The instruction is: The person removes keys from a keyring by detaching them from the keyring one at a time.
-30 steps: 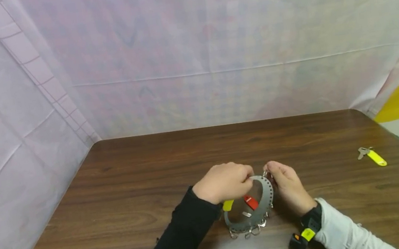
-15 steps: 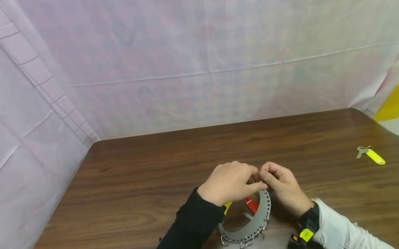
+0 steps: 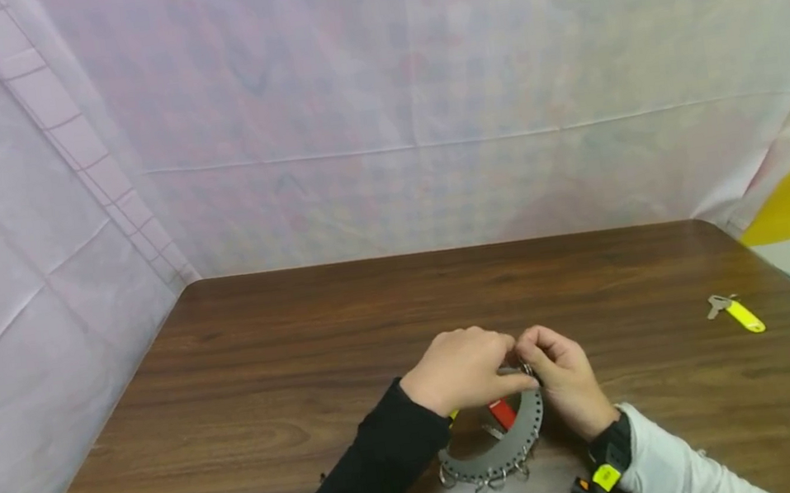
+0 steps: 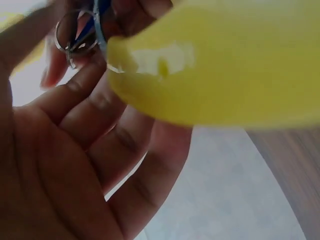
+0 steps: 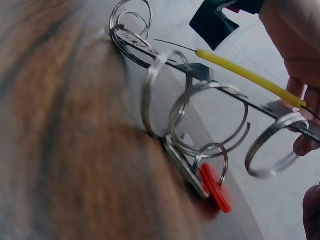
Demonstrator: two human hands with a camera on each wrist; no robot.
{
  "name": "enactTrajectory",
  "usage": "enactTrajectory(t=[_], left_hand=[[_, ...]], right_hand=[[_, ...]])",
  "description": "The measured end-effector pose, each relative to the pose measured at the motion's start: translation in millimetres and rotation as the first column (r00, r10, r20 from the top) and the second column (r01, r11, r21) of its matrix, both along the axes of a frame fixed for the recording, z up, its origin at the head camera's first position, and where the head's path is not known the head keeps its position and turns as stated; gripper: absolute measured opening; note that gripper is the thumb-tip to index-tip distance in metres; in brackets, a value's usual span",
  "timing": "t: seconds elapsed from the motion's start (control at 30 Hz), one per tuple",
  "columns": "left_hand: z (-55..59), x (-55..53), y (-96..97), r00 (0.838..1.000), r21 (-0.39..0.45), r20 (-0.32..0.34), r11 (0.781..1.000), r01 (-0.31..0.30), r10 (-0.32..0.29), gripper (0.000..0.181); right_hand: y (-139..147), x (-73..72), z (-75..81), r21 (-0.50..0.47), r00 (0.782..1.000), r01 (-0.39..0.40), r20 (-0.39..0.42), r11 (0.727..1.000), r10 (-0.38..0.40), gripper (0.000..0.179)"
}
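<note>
A grey ring-shaped plate (image 3: pixel 501 456) with a row of holes stands tilted between the hands in the head view. Several metal split rings (image 5: pixel 210 95) hang from its edge. My left hand (image 3: pixel 462 371) grips the plate's upper rim, its thumb lying along it. At that same rim my right hand (image 3: pixel 568 378) pinches a metal key ring, mostly covered by the fingertips. Within the plate's outline show a red key tag (image 3: pixel 503 414) and its key. A yellow tag (image 4: pixel 215 65) hangs close to the left wrist camera; behind it, a small ring and something blue show among the fingers.
A key with a yellow tag (image 3: pixel 745 316) lies at the right of the brown wooden table (image 3: pixel 287 336). A tiny dark object (image 3: pixel 323 477) lies beside the left sleeve. Pale cloth (image 3: pixel 378 115) hangs behind the table.
The grey plate has dropped and tipped slightly toward the near edge. My right fingers have shifted left against the left hand, whose thumb has stretched out along the rim.
</note>
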State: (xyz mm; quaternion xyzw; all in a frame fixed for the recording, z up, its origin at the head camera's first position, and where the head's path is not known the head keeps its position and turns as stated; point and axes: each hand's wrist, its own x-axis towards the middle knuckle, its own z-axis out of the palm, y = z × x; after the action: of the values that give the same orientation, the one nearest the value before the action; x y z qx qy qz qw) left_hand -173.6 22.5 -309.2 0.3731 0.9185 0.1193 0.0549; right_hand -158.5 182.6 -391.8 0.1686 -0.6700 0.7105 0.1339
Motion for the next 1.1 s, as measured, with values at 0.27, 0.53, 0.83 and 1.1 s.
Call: enactTrajectory(t=[0.27, 0.53, 0.83, 1.1], left_hand=[[-1.8, 1.7, 0.0, 1.000, 0.021, 0.013, 1.000, 0.013, -0.013, 0.042], [-2.8, 1.3, -0.4, 0.999, -0.002, 0.049, 1.000, 0.002, -0.002, 0.044], [1.1, -0.8, -2.8, 1.000, 0.004, -0.029, 1.000, -0.003, 0.003, 0.039], [1.3, -1.2, -5.0, 1.000, -0.001, -0.002, 1.000, -0.026, 0.026, 0.032]], right_hand=[[-0.8, 0.2, -0.5, -0.014, 0.999, -0.026, -0.035, 1.000, 0.025, 0.025], [0.0, -1.3, -3.6, -0.011, 0.998, -0.036, -0.057, 0.999, 0.036, 0.025], [-0.2, -0.7, -0.9, 0.014, 0.999, -0.029, -0.031, 0.999, 0.029, 0.021], [0.5, 0.3, -2.2, 0.002, 0.999, -0.049, -0.021, 0.999, 0.049, 0.020]])
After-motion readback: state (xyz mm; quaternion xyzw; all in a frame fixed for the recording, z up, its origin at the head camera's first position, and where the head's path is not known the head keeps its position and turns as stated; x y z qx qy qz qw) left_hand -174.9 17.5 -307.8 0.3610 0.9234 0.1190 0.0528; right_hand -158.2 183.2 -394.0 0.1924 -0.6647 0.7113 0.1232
